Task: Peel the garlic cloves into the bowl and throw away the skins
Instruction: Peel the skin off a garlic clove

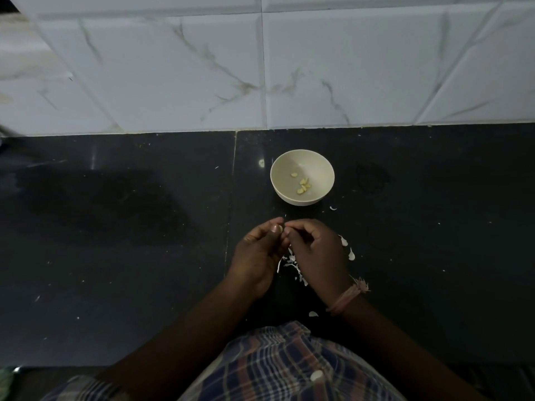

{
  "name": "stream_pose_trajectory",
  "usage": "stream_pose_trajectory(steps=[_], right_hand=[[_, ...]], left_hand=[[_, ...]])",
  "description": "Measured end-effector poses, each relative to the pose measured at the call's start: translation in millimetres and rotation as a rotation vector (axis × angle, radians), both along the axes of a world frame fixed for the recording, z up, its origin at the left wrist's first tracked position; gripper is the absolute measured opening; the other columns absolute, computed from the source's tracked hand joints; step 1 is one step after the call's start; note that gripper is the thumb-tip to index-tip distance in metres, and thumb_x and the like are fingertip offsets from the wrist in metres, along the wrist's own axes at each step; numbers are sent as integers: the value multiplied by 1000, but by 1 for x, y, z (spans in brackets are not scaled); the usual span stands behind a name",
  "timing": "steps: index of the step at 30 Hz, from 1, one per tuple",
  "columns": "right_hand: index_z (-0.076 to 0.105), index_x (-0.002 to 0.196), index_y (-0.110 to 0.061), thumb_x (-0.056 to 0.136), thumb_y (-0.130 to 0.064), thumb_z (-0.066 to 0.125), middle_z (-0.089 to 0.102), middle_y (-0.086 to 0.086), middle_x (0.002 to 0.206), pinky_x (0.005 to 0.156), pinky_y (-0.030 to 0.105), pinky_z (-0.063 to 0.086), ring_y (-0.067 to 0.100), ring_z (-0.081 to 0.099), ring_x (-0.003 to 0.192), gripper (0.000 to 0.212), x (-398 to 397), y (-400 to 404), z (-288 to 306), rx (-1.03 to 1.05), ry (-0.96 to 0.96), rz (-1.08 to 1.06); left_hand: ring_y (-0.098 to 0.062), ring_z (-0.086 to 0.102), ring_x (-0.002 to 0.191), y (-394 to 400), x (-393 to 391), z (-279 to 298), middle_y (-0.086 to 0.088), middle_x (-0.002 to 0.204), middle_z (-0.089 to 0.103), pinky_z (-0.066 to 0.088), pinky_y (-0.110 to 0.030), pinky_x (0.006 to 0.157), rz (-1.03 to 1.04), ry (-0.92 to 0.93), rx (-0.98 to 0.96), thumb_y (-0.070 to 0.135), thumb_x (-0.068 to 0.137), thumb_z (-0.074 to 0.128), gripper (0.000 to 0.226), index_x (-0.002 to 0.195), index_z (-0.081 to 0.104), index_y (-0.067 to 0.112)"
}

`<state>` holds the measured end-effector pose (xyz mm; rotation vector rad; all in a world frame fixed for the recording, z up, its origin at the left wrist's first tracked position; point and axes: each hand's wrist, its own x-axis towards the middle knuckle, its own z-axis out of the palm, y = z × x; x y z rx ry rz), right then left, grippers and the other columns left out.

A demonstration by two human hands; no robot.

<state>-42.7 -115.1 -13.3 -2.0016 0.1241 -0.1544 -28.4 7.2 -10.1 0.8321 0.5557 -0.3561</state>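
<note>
A pale bowl (302, 195) stands on the black counter just beyond my hands, with several peeled yellowish cloves (302, 183) lying inside. My left hand (256, 253) pinches a small garlic clove (280, 228) between thumb and fingertips. The fingertips of my right hand (314, 250) meet that same clove from the right, curled in on it. White garlic skins (292, 261) lie scattered on the counter beneath and between both hands, with more skins (347, 247) to the right of my right hand.
The black stone counter (115, 227) runs up to a white marbled tile wall (260, 68). A stray skin piece (333, 208) lies near the bowl, another (313, 314) near my right wrist, one (317, 375) on my checked clothing.
</note>
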Motion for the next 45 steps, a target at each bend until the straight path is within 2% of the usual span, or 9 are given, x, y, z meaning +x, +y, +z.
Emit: stream_pose_trajectory(steps=[5, 10, 17, 22, 24, 29, 36, 41, 45], right_hand=[[75, 92, -16, 89, -11, 71, 72, -6, 91, 80, 34, 58, 7, 69, 86, 8, 0, 0, 3, 80, -26, -48], [74, 93, -16, 91, -13, 69, 73, -6, 90, 79, 37, 59, 9, 70, 85, 7, -3, -1, 2, 123, -27, -79], [72, 93, -19, 92, -16, 68, 73, -6, 86, 75, 32, 59, 10, 70, 81, 5, -4, -3, 3, 154, 15, -77], [72, 91, -19, 90, -15, 71, 71, -5, 84, 66, 17, 53, 7, 68, 77, 5, -7, -5, 5, 123, -4, -64], [71, 90, -18, 89, -13, 72, 70, -5, 84, 65, 19, 53, 8, 67, 75, 5, -7, -6, 6, 73, -29, -46], [70, 86, -18, 85, -13, 72, 66, -6, 81, 66, 34, 55, 10, 64, 73, 5, -4, -12, 6, -91, -58, 57], [68, 81, -16, 81, -10, 74, 64, -5, 76, 61, 23, 47, 9, 59, 67, 8, 5, -22, 12, -160, -24, 195], [67, 79, -18, 82, -13, 72, 63, -5, 69, 58, 23, 45, 5, 55, 61, 8, 3, -20, 10, -102, 71, 157], [70, 85, -11, 91, -11, 67, 67, -3, 67, 56, 15, 43, -2, 55, 57, 6, 3, -14, 17, 158, 173, 116]], left_hand=[[-16, 75, 80, 0, -3, 4, -11, 88, 76, 61, -24, 72, 31, -88, 19, -9, 95, 56, 21, 108, 68, 2], [-21, 75, 86, -2, -7, 8, -14, 93, 75, 61, -27, 76, 30, -129, -10, -9, 91, 60, 21, 107, 68, 1], [-23, 74, 86, -4, -11, 9, -15, 92, 74, 61, -29, 77, 40, -189, 31, -5, 81, 69, 24, 103, 68, 4], [-26, 73, 92, -2, -15, 8, -15, 93, 75, 59, -36, 85, 10, -239, 160, -6, 87, 69, 21, 104, 68, 5], [-27, 72, 92, 0, -16, 8, -16, 95, 75, 59, -39, 87, -21, -275, 229, -5, 87, 69, 20, 104, 68, 5], [-25, 74, 90, 6, -18, 11, -13, 92, 76, 60, -40, 85, -91, -363, 423, -6, 87, 72, 19, 101, 68, 5], [-24, 74, 86, 15, -11, 13, -14, 90, 76, 61, -33, 80, -190, -462, 588, -2, 84, 77, 17, 96, 70, 8], [-24, 74, 84, 18, -6, 15, -19, 90, 76, 61, -30, 78, -235, -451, 529, -5, 84, 76, 17, 94, 70, 7], [-23, 73, 89, 16, -6, 10, -13, 91, 75, 60, -37, 84, -192, -359, 302, -8, 87, 68, 19, 99, 70, 8]])
